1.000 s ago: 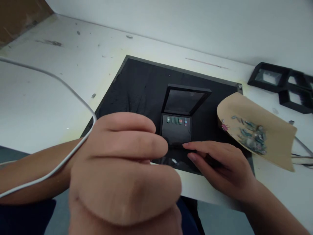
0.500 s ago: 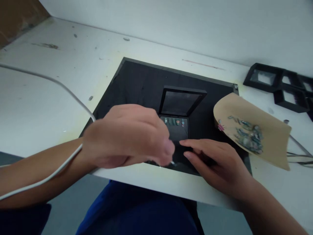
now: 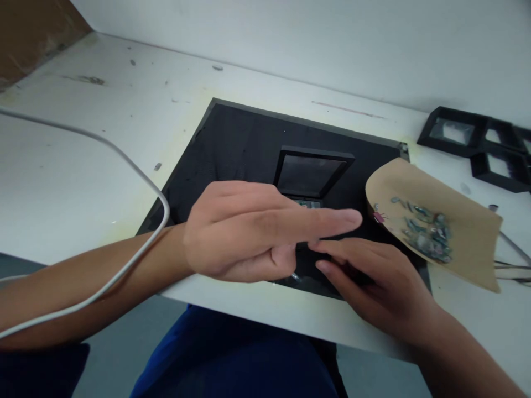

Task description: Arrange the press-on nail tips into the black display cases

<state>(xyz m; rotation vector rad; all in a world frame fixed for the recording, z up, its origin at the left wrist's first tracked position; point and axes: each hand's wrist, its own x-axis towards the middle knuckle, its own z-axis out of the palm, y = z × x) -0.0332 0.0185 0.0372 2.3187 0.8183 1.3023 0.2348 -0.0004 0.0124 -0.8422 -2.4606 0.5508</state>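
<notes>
A small black box (image 3: 311, 171) stands on a black mat (image 3: 232, 143), its lid propped open. A row of small coloured pieces (image 3: 307, 204) lies inside, mostly hidden. My left hand (image 3: 257, 232) hovers over the box base with fingers stretched to the right and thumb tucked under, holding nothing I can see. My right hand (image 3: 365, 276) lies flat on the mat at the box's front edge, fingertips under my left fingers. A tiny shiny piece (image 3: 295, 275) sits on the mat below my left thumb.
A curled brown paper (image 3: 468, 243) to the right carries a pile of small greenish pieces (image 3: 423, 232) and a pink clip (image 3: 378, 216). Black open boxes (image 3: 473, 138) sit at the back right. A white cable (image 3: 124, 160) loops over my left forearm. The table edge is near my lap.
My left hand dropped from close to the camera, moved right over the box and stretched its fingers out. My right hand stayed in place.
</notes>
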